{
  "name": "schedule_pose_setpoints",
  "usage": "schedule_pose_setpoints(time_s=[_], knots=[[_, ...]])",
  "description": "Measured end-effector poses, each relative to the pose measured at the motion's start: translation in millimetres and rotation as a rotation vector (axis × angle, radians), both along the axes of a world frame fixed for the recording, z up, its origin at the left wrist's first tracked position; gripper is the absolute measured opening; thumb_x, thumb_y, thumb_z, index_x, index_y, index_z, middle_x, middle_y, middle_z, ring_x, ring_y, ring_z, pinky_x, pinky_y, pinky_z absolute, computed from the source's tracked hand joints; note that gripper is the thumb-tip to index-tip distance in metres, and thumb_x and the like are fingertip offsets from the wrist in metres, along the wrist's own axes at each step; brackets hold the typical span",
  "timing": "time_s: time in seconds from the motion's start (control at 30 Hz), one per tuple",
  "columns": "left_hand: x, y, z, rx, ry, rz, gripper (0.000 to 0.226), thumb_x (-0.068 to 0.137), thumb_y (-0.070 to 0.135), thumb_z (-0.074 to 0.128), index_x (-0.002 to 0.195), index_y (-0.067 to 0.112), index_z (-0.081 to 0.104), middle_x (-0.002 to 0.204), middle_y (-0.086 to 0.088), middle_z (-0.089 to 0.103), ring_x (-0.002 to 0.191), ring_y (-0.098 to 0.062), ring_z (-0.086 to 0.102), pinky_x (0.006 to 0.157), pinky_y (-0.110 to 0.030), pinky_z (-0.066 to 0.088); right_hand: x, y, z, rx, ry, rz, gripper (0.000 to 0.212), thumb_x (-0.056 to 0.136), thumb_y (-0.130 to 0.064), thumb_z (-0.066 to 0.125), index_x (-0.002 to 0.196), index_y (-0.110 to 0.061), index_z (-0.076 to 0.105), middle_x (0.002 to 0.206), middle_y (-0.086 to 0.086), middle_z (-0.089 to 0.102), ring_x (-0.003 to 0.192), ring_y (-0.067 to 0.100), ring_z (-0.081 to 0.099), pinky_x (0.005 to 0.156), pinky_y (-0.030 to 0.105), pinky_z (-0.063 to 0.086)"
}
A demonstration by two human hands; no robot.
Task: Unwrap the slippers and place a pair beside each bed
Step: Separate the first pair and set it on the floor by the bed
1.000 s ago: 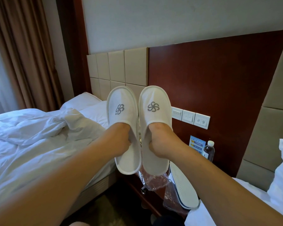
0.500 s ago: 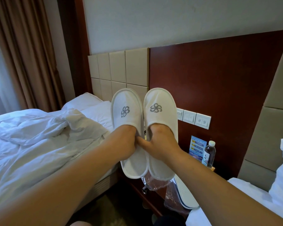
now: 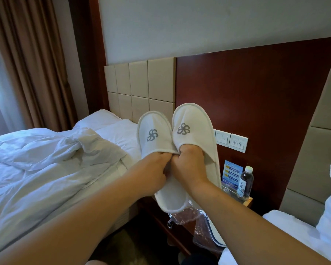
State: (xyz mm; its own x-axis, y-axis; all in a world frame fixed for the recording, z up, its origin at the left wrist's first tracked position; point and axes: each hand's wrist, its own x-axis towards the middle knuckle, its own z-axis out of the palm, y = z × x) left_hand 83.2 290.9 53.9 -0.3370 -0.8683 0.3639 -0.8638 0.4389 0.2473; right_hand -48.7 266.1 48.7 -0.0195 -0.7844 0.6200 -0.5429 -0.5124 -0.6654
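- A brown curtain (image 3: 27, 64) hangs far to the left.
- The left bed (image 3: 46, 178) has a white blanket, all bunched up.
- The left slipper (image 3: 153, 134) is white and soft, with a closed round toe and a gray swirl on top. It is held up in the air, toe pointing up, over the gap between the two beds.
- The left hand (image 3: 153, 173) holds this slipper at the edge of its opening. Its fingers are curled and pinch that edge.
- The right slipper (image 3: 193, 127) looks just the same and sits a bit higher. The two toes touch side by side, and the heels overlap lower down.
- The right hand (image 3: 189, 169) is pushed into the right slipper. Its fingers are hidden inside, so I cannot tell how they lie. The two hands touch.
- Clear plastic wrap (image 3: 185, 217) lies crumpled on the dark night table (image 3: 161, 219) below the slippers.
- A third slipper (image 3: 215, 234) lies there too, sole up.
- A water bottle (image 3: 246, 182) stands by the wall.
- The right bed (image 3: 294, 226) is white.
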Motion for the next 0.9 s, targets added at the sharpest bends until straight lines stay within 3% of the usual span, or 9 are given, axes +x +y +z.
schedule_pose_setpoints(time_s=[0.1,0.17,0.23,0.37,0.47,0.53,0.6,0.7,0.9], knots=[[7.1,11.0,-2.2,-0.115,0.383,-0.164,0.038,0.086,0.016,0.068,0.117,0.037,0.070,0.102,0.016,0.074,0.089,0.001,0.068,0.083,-0.019,0.054,-12.0,-7.6,8.5,0.023,-0.004,-0.060,0.014,0.064,-0.020,0.049,0.052,-0.023,0.042,0.055,-0.005,0.045,0.059,0.021,0.045,0.064,0.028,0.036],[14.3,8.0,1.1,-0.325,0.631,-0.075,0.025,0.086,0.020,0.069,0.096,0.042,0.072,0.088,0.019,0.073,0.076,0.002,0.068,0.072,-0.014,0.054,-17.1,-12.0,10.7,-0.065,0.072,-0.119,0.030,0.062,-0.014,0.045,0.046,-0.025,0.023,0.048,-0.006,0.027,0.059,0.025,0.035,0.066,0.033,0.027],[24.1,-0.3,10.1,-0.440,0.729,0.120,0.017,0.091,0.024,0.066,0.097,0.040,0.068,0.095,0.017,0.067,0.082,0.001,0.063,0.073,-0.015,0.051,-15.4,-9.2,11.6,-0.175,0.066,-0.115,0.039,0.061,-0.008,0.047,0.044,-0.025,0.016,0.045,-0.010,0.015,0.056,0.023,0.027,0.065,0.036,0.024],[49.6,-25.9,12.7,0.009,0.784,0.464,0.046,0.097,0.058,0.045,0.130,0.027,0.056,0.119,0.006,0.059,0.105,-0.014,0.058,0.092,-0.039,0.048,-6.0,-2.2,10.9,-0.268,0.107,-0.026,0.045,0.063,-0.002,0.050,0.047,-0.032,0.020,0.046,-0.018,0.020,0.050,0.011,0.028,0.070,0.034,0.030],[57.4,-39.8,4.2,0.045,0.723,0.461,0.057,0.099,0.064,0.031,0.097,0.020,0.066,0.092,0.007,0.071,0.092,-0.019,0.064,0.075,-0.035,0.045,-2.1,2.3,12.5,-0.303,0.207,0.028,0.038,0.066,-0.002,0.050,0.049,-0.031,0.034,0.053,-0.020,0.038,0.057,0.020,0.039,0.072,0.031,0.032],[59.7,-44.5,1.6,0.008,0.765,0.447,0.062,0.100,0.064,0.027,0.079,0.020,0.066,0.070,0.006,0.070,0.080,-0.018,0.066,0.064,-0.031,0.041,-1.9,2.0,13.8,-0.294,0.308,0.042,0.019,0.064,-0.003,0.051,0.053,-0.017,0.058,0.058,-0.002,0.058,0.060,0.027,0.048,0.075,0.033,0.039],[62.2,-48.7,-0.2,0.014,0.838,0.463,0.064,0.100,0.064,0.026,0.073,0.021,0.066,0.059,0.008,0.069,0.074,-0.018,0.066,0.062,-0.030,0.040,-1.8,1.4,17.9,-0.273,0.410,-0.007,0.021,0.063,-0.004,0.049,0.068,-0.003,0.069,0.068,0.010,0.066,0.066,0.031,0.054,0.074,0.037,0.042],[64.1,-55.7,-2.3,0.087,0.879,0.461,0.068,0.098,0.067,0.023,0.072,0.021,0.067,0.057,0.017,0.069,0.074,-0.019,0.067,0.063,-0.033,0.042,-2.4,-2.8,21.1,-0.287,0.461,-0.089,0.027,0.064,-0.004,0.046,0.075,-0.003,0.070,0.076,0.012,0.066,0.072,0.034,0.053,0.071,0.038,0.034],[62.4,-63.6,-1.9,0.128,0.894,0.507,0.082,0.092,0.075,0.012,0.066,0.021,0.068,0.055,0.002,0.070,0.075,-0.025,0.069,0.070,-0.038,0.049,-0.1,0.5,28.1,-0.309,0.307,0.008,0.027,0.061,-0.006,0.042,0.071,-0.001,0.067,0.070,0.009,0.063,0.065,0.026,0.047,0.068,0.037,0.035]])
